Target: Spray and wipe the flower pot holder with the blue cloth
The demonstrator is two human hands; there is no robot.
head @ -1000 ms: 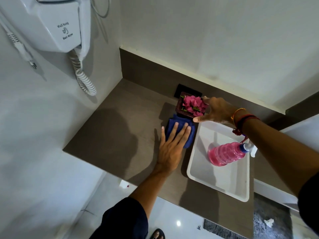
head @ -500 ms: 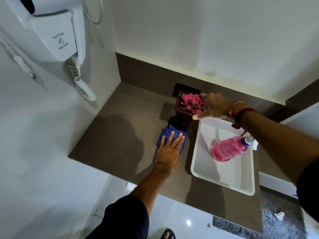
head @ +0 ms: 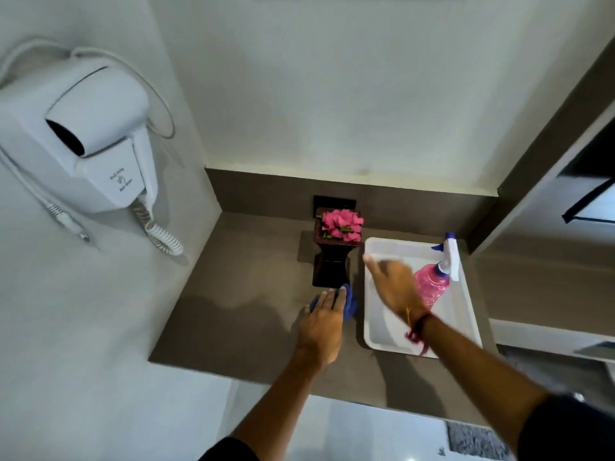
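Observation:
A dark flower pot holder [head: 331, 264] with pink flowers [head: 342, 225] on top stands upright on the brown counter near the back wall. My left hand [head: 324, 322] lies flat on the blue cloth [head: 349, 302], pressing it on the counter at the holder's base. My right hand [head: 391, 282] hovers blurred over the white tray, fingers apart, holding nothing, clear of the holder. The pink spray bottle [head: 431, 284] with a white and blue nozzle lies in the tray, just right of that hand.
The white tray [head: 379, 341] sits on the brown counter [head: 239, 314] right of the holder. A white wall-mounted hair dryer [head: 90, 144] with a coiled cord hangs on the left wall. A dark socket plate [head: 334, 201] is behind the holder. A ledge rises at right.
My right hand has let go of the flower top and drawn back over the tray. My left hand and the blue cloth slid toward me, off the holder's side to its base.

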